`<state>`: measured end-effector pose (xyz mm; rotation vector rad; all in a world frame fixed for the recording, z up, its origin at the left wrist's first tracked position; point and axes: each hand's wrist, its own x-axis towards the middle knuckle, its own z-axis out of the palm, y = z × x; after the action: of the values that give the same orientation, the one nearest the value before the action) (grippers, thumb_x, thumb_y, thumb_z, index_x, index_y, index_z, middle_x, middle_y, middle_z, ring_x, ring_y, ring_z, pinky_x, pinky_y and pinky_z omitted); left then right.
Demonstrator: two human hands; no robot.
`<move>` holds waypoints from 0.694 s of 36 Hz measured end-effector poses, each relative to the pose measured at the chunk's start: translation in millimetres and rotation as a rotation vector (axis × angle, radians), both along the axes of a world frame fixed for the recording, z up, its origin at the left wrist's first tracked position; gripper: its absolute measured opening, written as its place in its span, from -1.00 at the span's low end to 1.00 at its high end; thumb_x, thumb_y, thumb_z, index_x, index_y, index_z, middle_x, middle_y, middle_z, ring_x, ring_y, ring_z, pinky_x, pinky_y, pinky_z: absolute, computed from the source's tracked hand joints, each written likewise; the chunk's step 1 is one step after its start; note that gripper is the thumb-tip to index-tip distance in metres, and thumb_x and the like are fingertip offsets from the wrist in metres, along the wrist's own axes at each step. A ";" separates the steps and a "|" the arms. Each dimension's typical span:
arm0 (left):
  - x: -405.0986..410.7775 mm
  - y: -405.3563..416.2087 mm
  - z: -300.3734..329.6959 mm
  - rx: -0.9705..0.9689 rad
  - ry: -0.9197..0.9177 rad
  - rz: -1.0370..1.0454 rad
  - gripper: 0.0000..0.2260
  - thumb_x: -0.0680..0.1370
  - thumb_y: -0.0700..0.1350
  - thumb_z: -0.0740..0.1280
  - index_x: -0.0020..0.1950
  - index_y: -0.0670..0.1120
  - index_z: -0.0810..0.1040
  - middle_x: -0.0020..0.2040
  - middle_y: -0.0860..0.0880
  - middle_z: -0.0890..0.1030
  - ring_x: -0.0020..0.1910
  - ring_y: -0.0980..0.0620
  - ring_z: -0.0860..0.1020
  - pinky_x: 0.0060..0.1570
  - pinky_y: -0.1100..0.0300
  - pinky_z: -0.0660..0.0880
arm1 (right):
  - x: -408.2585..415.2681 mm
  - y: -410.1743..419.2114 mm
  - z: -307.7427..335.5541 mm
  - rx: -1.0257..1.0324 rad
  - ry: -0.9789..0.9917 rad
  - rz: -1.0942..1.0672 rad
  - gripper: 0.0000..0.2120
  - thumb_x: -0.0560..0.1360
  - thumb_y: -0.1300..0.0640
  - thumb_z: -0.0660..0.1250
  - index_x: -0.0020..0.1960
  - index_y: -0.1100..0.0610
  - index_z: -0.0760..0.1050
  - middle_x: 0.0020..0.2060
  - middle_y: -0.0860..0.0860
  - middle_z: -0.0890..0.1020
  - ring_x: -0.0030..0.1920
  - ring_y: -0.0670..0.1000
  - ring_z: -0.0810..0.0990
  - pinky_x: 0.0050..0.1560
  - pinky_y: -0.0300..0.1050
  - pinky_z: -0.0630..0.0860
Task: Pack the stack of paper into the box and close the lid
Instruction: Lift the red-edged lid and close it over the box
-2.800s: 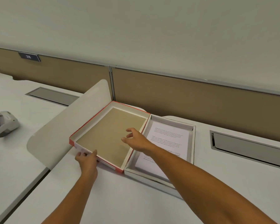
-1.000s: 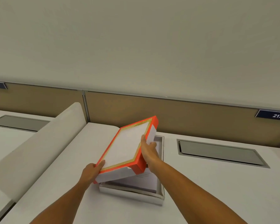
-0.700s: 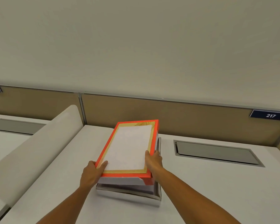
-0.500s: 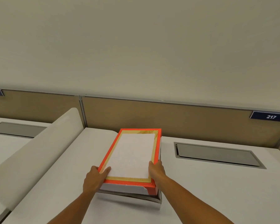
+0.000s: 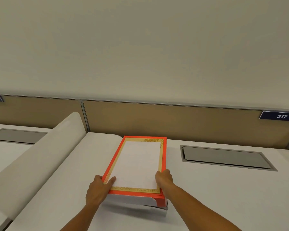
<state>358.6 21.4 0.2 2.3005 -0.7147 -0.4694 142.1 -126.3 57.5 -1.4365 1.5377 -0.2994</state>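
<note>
Orange-bordered lid (image 5: 137,165), white centre, gold trim, sits slightly askew on box (image 5: 162,211). Left hand (image 5: 97,189) and right hand (image 5: 163,180) fingers grip its near corners.

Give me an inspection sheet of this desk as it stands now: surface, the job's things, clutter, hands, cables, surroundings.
Surface: white desk, bare apart from the box.
Job's things: orange-bordered lid lies over the box base; a strip of the base shows along the near edge, so it looks not fully seated. The paper is hidden.
Clutter: nothing seen.
Hands: left hand grips the lid's near left corner; right hand grips its near right edge.
Cables: nothing seen; a closed grey cable hatch is set into the desk to the right.
Surroundings: tan partition with a 217 sign, a curved white divider on the left, a plain wall above.
</note>
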 end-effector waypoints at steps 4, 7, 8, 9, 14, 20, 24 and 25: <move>-4.5 0.0 2.1 0.005 -0.004 -0.005 -0.53 0.46 0.27 0.36 0.14 -0.04 0.37 -0.02 -0.03 0.58 -0.16 -0.04 0.62 -0.09 -0.01 0.65 | -2.8 -0.1 -1.9 -0.002 0.011 -0.001 -0.57 0.68 0.06 0.13 0.51 0.17 0.19 0.39 0.13 0.45 0.27 0.12 0.56 0.28 0.01 0.57; -7.8 1.1 2.8 0.016 -0.013 -0.016 -0.52 0.48 0.25 0.34 0.17 -0.07 0.35 0.01 -0.04 0.58 -0.14 -0.05 0.62 -0.04 0.01 0.63 | -3.6 0.6 -3.0 -0.012 0.026 0.005 -0.59 0.68 0.05 0.14 0.48 0.17 0.23 0.36 0.12 0.48 0.25 0.11 0.57 0.27 0.00 0.58; -8.7 1.4 2.8 0.021 -0.014 -0.022 -0.52 0.49 0.24 0.34 0.18 -0.08 0.35 0.02 -0.05 0.57 -0.13 -0.05 0.62 -0.03 0.01 0.62 | -3.8 0.9 -4.0 -0.016 0.036 0.005 -0.59 0.68 0.06 0.15 0.47 0.17 0.23 0.36 0.12 0.48 0.25 0.11 0.57 0.27 0.00 0.58; -9.7 1.8 2.5 0.026 -0.013 -0.029 -0.53 0.50 0.23 0.34 0.18 -0.08 0.34 0.02 -0.05 0.57 -0.12 -0.06 0.62 -0.01 0.00 0.61 | -4.4 1.5 -5.0 -0.019 0.047 0.006 -0.59 0.68 0.06 0.15 0.47 0.17 0.23 0.35 0.12 0.48 0.25 0.11 0.57 0.27 0.01 0.58; -15.1 2.9 1.0 0.039 -0.007 -0.061 -0.53 0.51 0.20 0.33 0.21 -0.09 0.32 0.06 -0.06 0.55 -0.09 -0.07 0.61 0.03 -0.02 0.60 | -8.5 4.3 -11.7 -0.037 0.068 0.007 -0.55 0.66 0.14 0.17 0.51 0.17 0.19 0.37 0.13 0.47 0.27 0.13 0.56 0.25 0.02 0.59; -12.2 3.2 -0.1 0.085 -0.033 -0.085 -0.52 0.51 0.23 0.31 0.23 -0.08 0.31 0.05 -0.03 0.54 -0.09 -0.03 0.60 -0.01 0.03 0.61 | -11.2 1.5 -14.3 -0.040 0.060 0.028 -0.58 0.66 0.16 0.16 0.49 0.18 0.22 0.35 0.13 0.49 0.26 0.14 0.57 0.25 0.05 0.59; -7.0 0.5 -4.0 0.121 -0.049 -0.100 -0.48 0.49 0.28 0.28 0.25 -0.06 0.32 0.06 0.00 0.54 -0.09 -0.01 0.61 -0.01 0.03 0.62 | -14.3 -1.5 -17.3 -0.053 0.060 0.046 -0.56 0.67 0.13 0.16 0.52 0.16 0.20 0.37 0.13 0.48 0.28 0.15 0.57 0.26 0.06 0.59; -4.6 -0.7 -5.6 0.122 -0.054 -0.104 -0.46 0.49 0.30 0.27 0.26 -0.05 0.32 0.05 0.01 0.54 -0.10 -0.01 0.61 -0.03 0.03 0.62 | -14.9 -2.5 -18.0 -0.053 0.054 0.044 -0.55 0.66 0.13 0.17 0.52 0.15 0.20 0.37 0.12 0.49 0.28 0.15 0.57 0.26 0.06 0.60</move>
<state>354.0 20.7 -5.4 2.4060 -0.8566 -0.5133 127.2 -128.8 39.5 -1.5290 1.5496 -0.2789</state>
